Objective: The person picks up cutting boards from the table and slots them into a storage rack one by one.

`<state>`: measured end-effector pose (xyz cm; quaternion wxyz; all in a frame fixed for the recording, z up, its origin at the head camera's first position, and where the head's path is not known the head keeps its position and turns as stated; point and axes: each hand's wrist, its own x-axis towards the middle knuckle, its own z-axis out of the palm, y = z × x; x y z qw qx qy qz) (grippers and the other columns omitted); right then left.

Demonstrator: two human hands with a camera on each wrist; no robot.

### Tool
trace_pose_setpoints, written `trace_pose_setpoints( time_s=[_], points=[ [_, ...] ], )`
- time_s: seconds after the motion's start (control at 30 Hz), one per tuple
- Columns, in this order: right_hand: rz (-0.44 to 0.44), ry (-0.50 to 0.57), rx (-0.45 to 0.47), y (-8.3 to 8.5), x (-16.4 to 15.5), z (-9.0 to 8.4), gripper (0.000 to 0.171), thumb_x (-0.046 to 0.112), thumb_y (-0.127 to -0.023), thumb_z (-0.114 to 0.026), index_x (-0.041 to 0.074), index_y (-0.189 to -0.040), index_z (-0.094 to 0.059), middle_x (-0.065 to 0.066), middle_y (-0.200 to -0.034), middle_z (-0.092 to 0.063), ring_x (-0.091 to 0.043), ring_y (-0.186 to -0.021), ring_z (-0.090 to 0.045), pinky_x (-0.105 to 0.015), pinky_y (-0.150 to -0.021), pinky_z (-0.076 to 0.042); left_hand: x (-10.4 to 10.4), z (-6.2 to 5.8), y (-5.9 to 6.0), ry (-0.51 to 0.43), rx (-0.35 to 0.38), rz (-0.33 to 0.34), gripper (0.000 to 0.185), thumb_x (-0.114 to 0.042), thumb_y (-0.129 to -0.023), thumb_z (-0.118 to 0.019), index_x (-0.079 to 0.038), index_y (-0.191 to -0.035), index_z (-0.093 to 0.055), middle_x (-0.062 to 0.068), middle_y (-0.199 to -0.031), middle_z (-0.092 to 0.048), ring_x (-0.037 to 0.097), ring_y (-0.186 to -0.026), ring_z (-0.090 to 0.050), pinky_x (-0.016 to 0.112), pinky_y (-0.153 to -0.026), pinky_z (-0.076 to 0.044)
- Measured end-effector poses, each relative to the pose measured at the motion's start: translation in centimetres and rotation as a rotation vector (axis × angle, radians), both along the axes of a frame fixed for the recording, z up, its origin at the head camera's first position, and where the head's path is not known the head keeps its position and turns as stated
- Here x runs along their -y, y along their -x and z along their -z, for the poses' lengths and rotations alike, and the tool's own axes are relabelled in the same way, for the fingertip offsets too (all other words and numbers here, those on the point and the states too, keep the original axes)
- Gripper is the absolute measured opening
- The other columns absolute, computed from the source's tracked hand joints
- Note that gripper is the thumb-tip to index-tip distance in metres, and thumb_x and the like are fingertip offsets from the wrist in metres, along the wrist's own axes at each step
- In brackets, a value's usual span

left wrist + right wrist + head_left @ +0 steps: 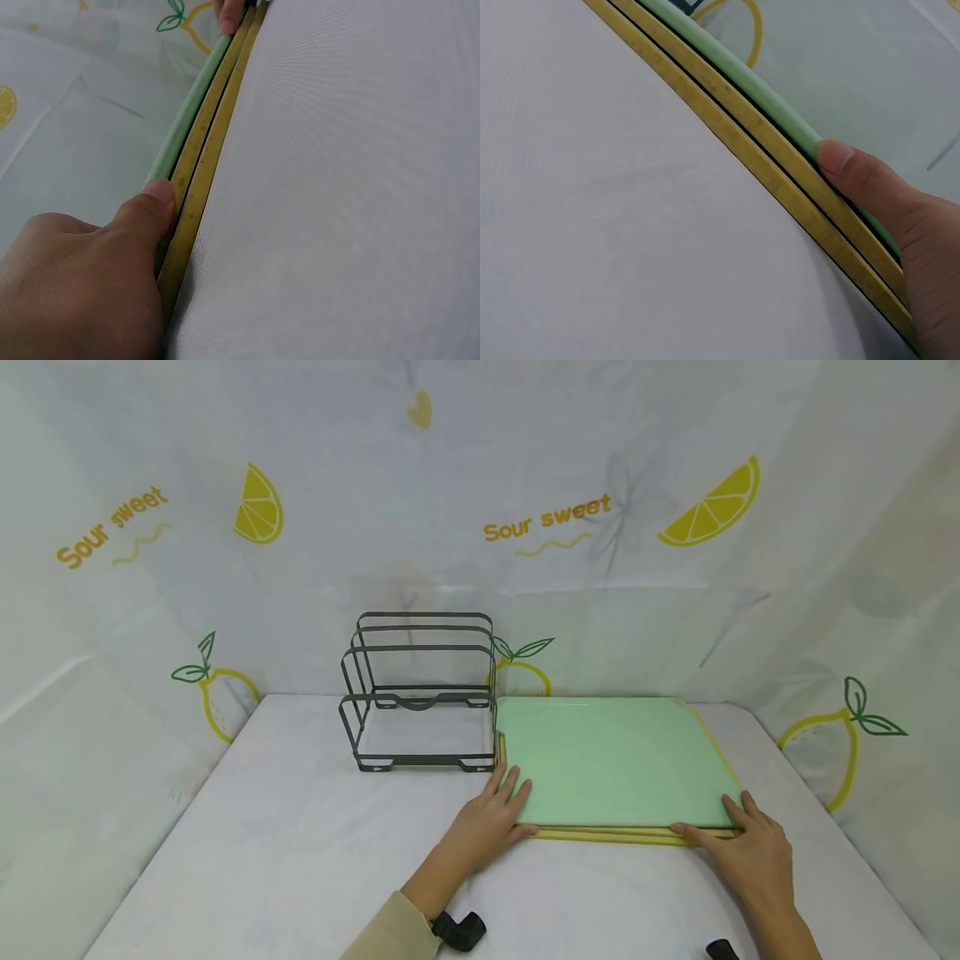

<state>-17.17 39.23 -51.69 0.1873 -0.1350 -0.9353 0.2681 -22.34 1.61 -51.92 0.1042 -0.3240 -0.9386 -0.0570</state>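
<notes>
Together, left hand (pixel 491 814) and right hand (pixel 750 847) pinching green cutting board (pixel 611 760) atop two yellow boards (pixel 622 836), near worktop's front edge.

Wire rack (pixel 420 693) at 9 o'clock beside stacked boards (pixel 611 760); left hand (pixel 491 818) and right hand (pixel 750 852) at 6 o'clock corners.
</notes>
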Motion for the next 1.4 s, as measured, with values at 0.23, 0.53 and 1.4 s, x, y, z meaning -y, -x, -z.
trace_pose_setpoints(
  time_s=[0.23, 0.53, 1.4],
  points=[
    [0.028, 0.007, -0.056, -0.1, 0.1, 0.2, 0.104, 0.048, -0.059, -0.095, -0.007, -0.138, -0.056, -0.035, -0.149, -0.043, -0.061, -0.128, -0.043, -0.072, -0.106, -0.033, 0.1, 0.1, 0.1, 0.002, -0.024, 0.016, 0.069, -0.056, -0.101, -0.049, -0.012, -0.153, -0.043, 0.014, -0.162, -0.038, 0.037, -0.153, -0.03, 0.035, -0.108, -0.051],
    [0.065, 0.05, -0.154, 0.1, 0.4, 0.1, 0.099, 0.041, -0.051, -0.098, -0.002, -0.133, -0.063, -0.025, -0.148, -0.052, -0.056, -0.129, -0.047, -0.069, -0.107, -0.035, 0.3, 0.1, 0.4, -0.067, -0.052, 0.037, 0.066, -0.053, -0.103, -0.047, -0.012, -0.154, -0.043, 0.009, -0.162, -0.039, 0.036, -0.153, -0.031, 0.036, -0.108, -0.052],
    [0.217, 0.617, -0.343, 0.6, -1.1, -0.2, 0.04, 0.028, -0.096, -0.071, 0.005, -0.128, -0.069, 0.029, -0.118, -0.069, 0.024, -0.103, -0.057, 0.003, -0.086, -0.043, 0.2, 0.4, 0.5, -0.199, -0.238, 0.081, 0.057, -0.047, -0.099, -0.057, -0.011, -0.142, -0.057, 0.01, -0.149, -0.056, 0.042, -0.143, -0.045, 0.038, -0.104, -0.054]
  ],
)
